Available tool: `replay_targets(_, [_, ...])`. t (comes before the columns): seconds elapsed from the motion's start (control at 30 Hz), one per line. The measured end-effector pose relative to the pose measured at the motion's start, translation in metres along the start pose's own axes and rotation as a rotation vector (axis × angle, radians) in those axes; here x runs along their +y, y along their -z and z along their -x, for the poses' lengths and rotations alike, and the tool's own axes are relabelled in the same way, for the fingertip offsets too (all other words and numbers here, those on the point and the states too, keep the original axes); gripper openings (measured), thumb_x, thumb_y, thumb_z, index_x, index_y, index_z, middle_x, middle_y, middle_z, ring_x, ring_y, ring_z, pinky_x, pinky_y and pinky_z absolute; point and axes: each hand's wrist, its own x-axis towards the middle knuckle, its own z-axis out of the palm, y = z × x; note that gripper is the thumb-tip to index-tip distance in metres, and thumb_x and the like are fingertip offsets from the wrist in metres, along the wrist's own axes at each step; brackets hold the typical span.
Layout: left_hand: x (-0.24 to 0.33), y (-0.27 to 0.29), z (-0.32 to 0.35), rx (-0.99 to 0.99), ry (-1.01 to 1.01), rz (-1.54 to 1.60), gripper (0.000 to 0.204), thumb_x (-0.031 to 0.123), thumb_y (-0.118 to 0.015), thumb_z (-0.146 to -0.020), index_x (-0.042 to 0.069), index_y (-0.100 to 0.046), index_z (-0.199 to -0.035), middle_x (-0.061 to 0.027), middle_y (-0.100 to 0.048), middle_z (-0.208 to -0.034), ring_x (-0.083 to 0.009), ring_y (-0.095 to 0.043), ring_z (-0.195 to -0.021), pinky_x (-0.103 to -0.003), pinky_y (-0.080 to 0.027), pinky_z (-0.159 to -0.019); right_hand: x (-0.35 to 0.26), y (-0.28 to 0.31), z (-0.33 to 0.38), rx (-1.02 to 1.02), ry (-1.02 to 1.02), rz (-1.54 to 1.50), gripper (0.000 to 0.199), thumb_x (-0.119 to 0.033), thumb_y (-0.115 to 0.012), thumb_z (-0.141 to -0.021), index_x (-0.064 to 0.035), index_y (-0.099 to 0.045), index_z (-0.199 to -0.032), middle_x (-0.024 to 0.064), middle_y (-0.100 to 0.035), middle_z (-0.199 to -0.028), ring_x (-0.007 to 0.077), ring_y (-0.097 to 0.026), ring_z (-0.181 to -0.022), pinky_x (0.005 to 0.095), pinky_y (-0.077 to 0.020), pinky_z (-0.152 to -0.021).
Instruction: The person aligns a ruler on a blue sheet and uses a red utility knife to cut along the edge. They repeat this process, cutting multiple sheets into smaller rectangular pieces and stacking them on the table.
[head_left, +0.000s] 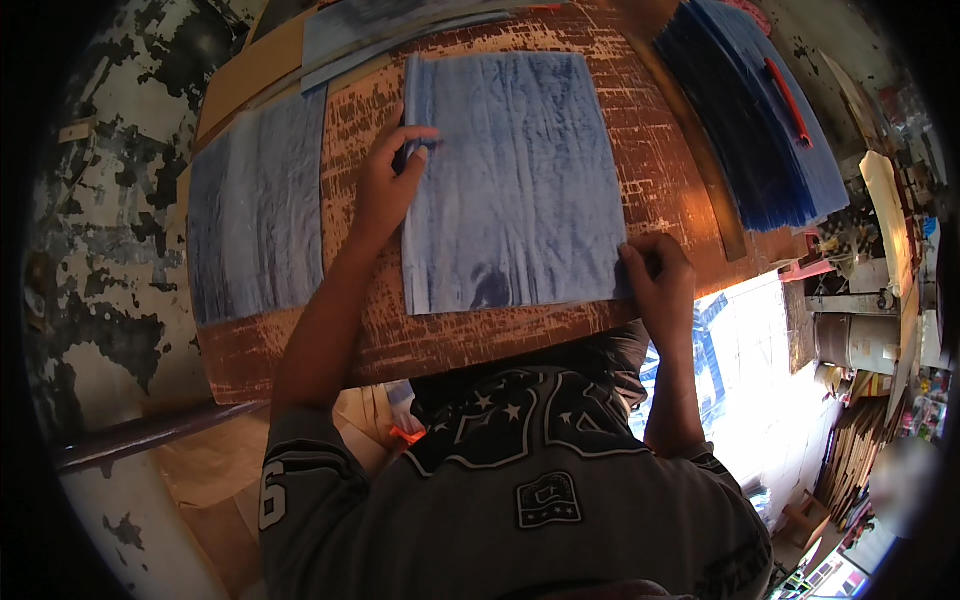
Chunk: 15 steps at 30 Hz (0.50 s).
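Note:
A blue streaked sheet (515, 180) lies flat in front of me on the worn reddish-brown table (365, 345). My left hand (395, 180) is at its left edge, thumb and forefinger pinched together on it. A small dark patch shows between those fingertips; I cannot make out whether it is the sheet's lifted edge or something else. At the near right corner, my right hand (662, 285) pinches the sheet between thumb and fingers. To the left lies a second blue-grey streaked sheet or stack (260, 210), touched by neither hand.
A thick stack of dark blue sheets (735, 120) sits at the far right, a red pen-like tool (788, 102) on top. Beside it runs a wooden strip (690, 150). More blue sheets (400, 35) and brown board (250, 75) lie at the far left. A peeling wall (120, 250) stands left.

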Motion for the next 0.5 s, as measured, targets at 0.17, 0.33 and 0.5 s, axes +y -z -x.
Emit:
replay_targets(0.17, [0.002,0.012,-0.004,-0.055,0.023,0.032,0.03,0.008,-0.068,-0.105,0.011,-0.075,-0.134,-0.0268,-0.043,-0.173,-0.0391,-0.037,-0.165,-0.047,-0.037,-0.129,-0.023,0.006,0.018,-0.159,-0.201,-0.142,0.018,-0.013,-0.081,-0.098,0.0017,-0.076,-0.106,0.0117,-0.076,-0.09,0.0209,-0.074,-0.083,0.0366,-0.0585,-0.077])
replay_targets(0.33, [0.035,0.029,-0.008,-0.153,0.087,-0.088,0.035,0.015,-0.068,-0.108,0.009,-0.071,-0.142,-0.0239,-0.051,-0.169,-0.0348,-0.042,-0.162,-0.045,-0.034,-0.13,-0.016,0.001,0.034,-0.379,-0.018,-0.149,0.019,-0.011,-0.081,-0.101,0.0017,-0.077,-0.115,0.0078,-0.077,-0.098,0.0147,-0.073,-0.092,0.0319,-0.058,-0.081])
replay_targets(0.5, [0.101,0.064,0.01,-0.232,0.056,-0.14,0.039,0.018,-0.069,-0.108,0.009,-0.069,-0.146,-0.0202,-0.061,-0.161,-0.0344,-0.054,-0.154,-0.047,-0.04,-0.128,-0.025,0.012,0.014,-0.599,0.266,0.029,0.022,-0.016,-0.08,-0.103,-0.0021,-0.079,-0.119,0.0083,-0.078,-0.104,0.0164,-0.074,-0.095,0.032,-0.0575,-0.084])
